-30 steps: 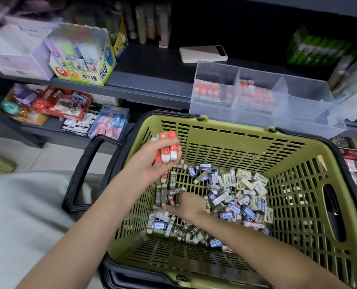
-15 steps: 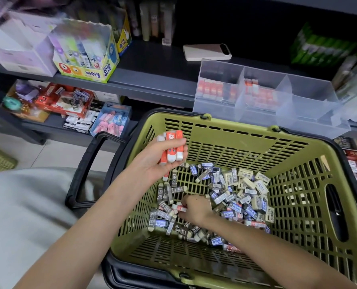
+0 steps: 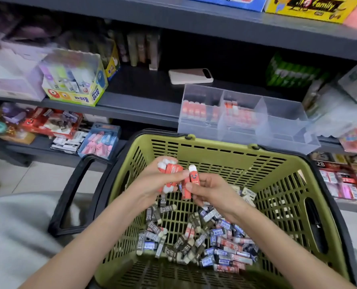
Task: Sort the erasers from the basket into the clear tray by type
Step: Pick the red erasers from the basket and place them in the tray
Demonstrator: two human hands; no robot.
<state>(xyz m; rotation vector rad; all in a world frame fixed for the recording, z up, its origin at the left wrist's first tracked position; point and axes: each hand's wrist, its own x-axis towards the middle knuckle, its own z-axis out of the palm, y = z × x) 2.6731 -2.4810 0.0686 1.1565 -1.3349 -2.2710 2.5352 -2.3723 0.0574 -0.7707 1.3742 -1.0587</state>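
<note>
Head camera shows my right hand [image 3: 213, 190] up out of the pile [image 3: 194, 245], where it was digging half a second ago. It now pinches one orange eraser [image 3: 193, 178] and brings it against the bundle of orange erasers [image 3: 171, 172] that my left hand [image 3: 152, 184] grips above the basket [image 3: 225, 147]. So one more of this type is collected (what lies below looks mostly dark 2B and blue). The clear tray [image 3: 283, 122] sits on the shelf [image 3: 142, 99] just behind the basket, orange erasers in its two left compartments; I judge the bundle goes there next.
</note>
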